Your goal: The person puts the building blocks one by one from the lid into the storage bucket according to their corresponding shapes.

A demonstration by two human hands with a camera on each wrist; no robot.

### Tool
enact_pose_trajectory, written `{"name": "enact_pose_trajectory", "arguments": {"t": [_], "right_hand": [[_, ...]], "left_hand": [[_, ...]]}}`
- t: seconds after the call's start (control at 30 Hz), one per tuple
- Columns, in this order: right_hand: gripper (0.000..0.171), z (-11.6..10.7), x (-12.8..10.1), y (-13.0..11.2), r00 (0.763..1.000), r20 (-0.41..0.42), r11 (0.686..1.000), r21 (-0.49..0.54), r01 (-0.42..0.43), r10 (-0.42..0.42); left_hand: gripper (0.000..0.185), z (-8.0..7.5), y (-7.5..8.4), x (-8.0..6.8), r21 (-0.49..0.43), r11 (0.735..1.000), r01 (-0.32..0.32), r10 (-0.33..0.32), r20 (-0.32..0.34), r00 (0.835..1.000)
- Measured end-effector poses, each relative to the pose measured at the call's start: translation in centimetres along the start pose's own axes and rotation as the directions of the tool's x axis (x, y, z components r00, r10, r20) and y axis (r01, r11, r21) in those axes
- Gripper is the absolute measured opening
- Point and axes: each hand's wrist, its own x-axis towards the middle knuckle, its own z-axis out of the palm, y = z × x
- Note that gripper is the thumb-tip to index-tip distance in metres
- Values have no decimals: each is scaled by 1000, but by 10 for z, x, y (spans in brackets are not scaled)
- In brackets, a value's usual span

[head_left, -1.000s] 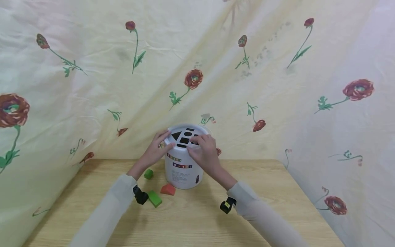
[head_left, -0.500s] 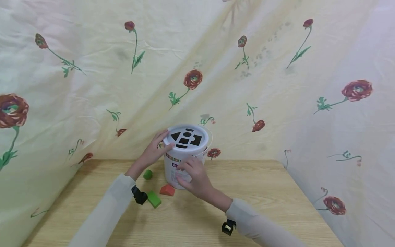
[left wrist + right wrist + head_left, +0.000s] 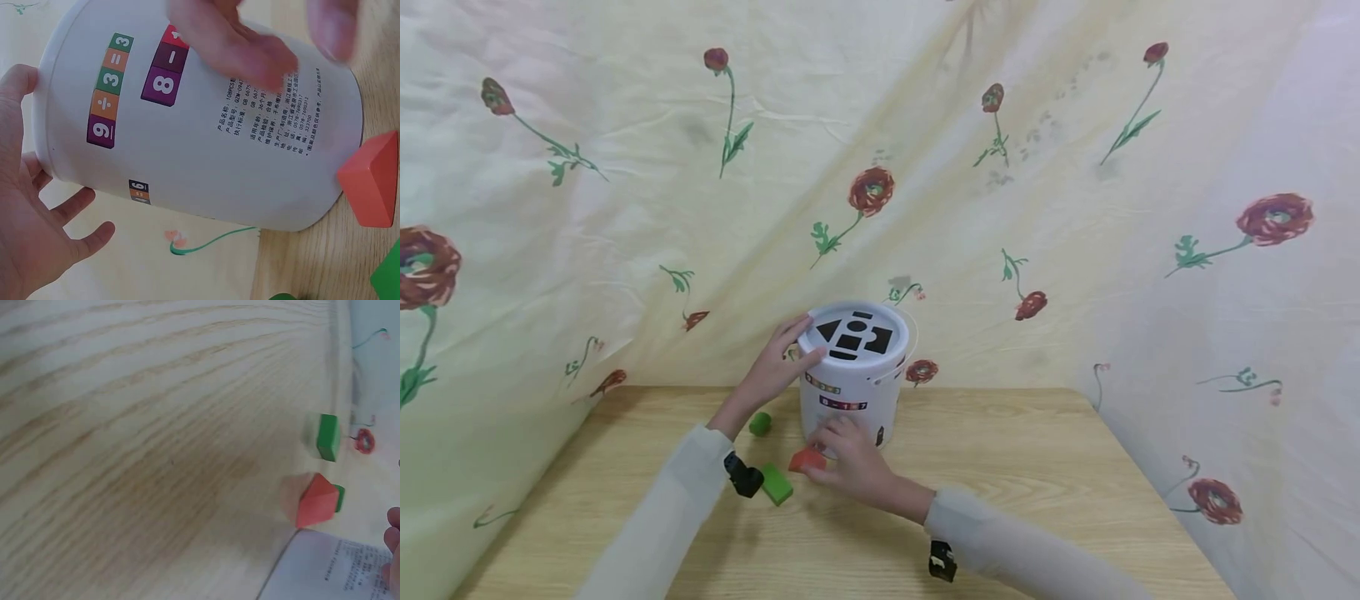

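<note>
1. Head view: a white bucket (image 3: 852, 383) with shape cut-outs in its lid stands at the back of the wooden table (image 3: 1037, 500), against flowered cloth. A red block (image 3: 807, 459) lies at its base, a green block (image 3: 776, 484) just left of that and a small green cylinder (image 3: 760, 423) beside the bucket. Your left hand (image 3: 772, 367) rests on the bucket's upper rim, fingers spread and straight. Your right hand (image 3: 850, 462) reaches low across the front, fingertips at the red block (whether they pinch it, the view does not tell).

2. Left wrist view: your left hand (image 3: 31, 231) lies open against the bucket (image 3: 200, 137) wall; blurred right fingers (image 3: 244, 44) cross its printed label, the red block (image 3: 374, 178) at the base.

3. Right wrist view: the red block (image 3: 315, 501) sits on the table (image 3: 125, 456) before the bucket (image 3: 331, 569); the green block (image 3: 326, 436) lies beyond.
</note>
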Motion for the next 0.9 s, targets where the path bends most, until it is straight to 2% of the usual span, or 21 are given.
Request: {"name": "enact_pose_trajectory", "arguments": {"t": [0.1, 0.37, 0.6, 0.9], "right_hand": [[30, 7, 0, -2, 999, 45, 999, -26, -28, 30], [32, 24, 0, -10, 983, 185, 998, -64, -5, 17], [37, 34, 2, -17, 967, 246, 980, -199, -11, 61], [37, 44, 1, -19, 953, 283, 965, -262, -27, 104]], "left_hand": [[78, 1, 0, 0, -2, 1000, -1, 1, -7, 1000], [77, 3, -2, 1, -20, 1000, -6, 5, -25, 1000], [76, 4, -2, 1, -24, 1000, -17, 16, -35, 999], [75, 4, -1, 0, -36, 999, -13, 12, -38, 999]]}}
